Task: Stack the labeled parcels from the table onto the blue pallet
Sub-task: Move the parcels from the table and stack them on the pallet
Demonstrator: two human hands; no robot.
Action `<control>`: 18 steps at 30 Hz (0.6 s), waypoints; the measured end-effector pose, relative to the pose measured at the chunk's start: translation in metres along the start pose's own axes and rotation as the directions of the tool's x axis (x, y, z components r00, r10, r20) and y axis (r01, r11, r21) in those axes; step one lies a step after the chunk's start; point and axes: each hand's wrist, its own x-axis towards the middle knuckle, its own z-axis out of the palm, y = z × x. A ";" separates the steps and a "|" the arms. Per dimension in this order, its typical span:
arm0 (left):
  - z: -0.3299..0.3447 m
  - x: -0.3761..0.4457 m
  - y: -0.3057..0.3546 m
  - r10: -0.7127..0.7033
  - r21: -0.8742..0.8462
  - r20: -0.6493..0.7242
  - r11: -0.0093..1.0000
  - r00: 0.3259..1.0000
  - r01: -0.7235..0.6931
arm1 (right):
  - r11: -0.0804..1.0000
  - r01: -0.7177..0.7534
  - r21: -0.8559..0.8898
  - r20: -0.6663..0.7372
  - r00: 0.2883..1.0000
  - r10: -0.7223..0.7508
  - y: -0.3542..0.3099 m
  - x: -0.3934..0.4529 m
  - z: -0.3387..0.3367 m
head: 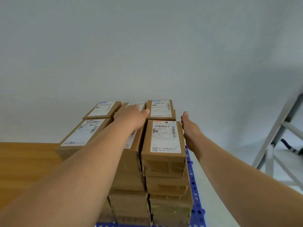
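Brown cardboard parcels with white shipping labels stand in tall stacks on the blue pallet (pixel 191 176). My left hand (pixel 131 117) lies flat on top of the middle-column parcel (pixel 131 154), fingers straight and reaching toward the back row. My right hand (pixel 191 130) is open, its palm against the right side of the front right top parcel (pixel 164 141). Behind it sits another labeled parcel (pixel 161 109). Two more labeled parcels (pixel 83 133) top the left column. Both forearms hide part of the stack.
A wooden floor (pixel 24 164) lies to the left of the stack. A plain grey wall fills the background. A grey metal frame (pixel 278 136) stands at the right, beyond a pale floor strip next to the pallet.
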 end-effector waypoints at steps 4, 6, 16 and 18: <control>0.002 -0.036 0.003 0.107 -0.134 -0.070 0.984 0.992 -0.115 | 0.997 -0.020 0.076 0.040 0.999 0.017 0.009 -0.007 0.001; 0.004 -0.046 -0.010 0.043 -0.113 -0.128 0.992 0.991 -0.058 | 0.994 0.002 0.108 0.038 0.999 -0.006 0.013 -0.009 -0.001; 0.029 -0.085 -0.020 -0.069 0.090 -0.178 0.992 0.982 0.086 | 0.976 -0.007 0.220 0.063 0.998 -0.007 0.041 -0.035 -0.002; 0.031 -0.088 -0.019 -0.093 0.090 -0.154 0.990 0.984 0.107 | 0.975 -0.006 0.221 0.069 0.998 -0.009 0.045 -0.040 0.003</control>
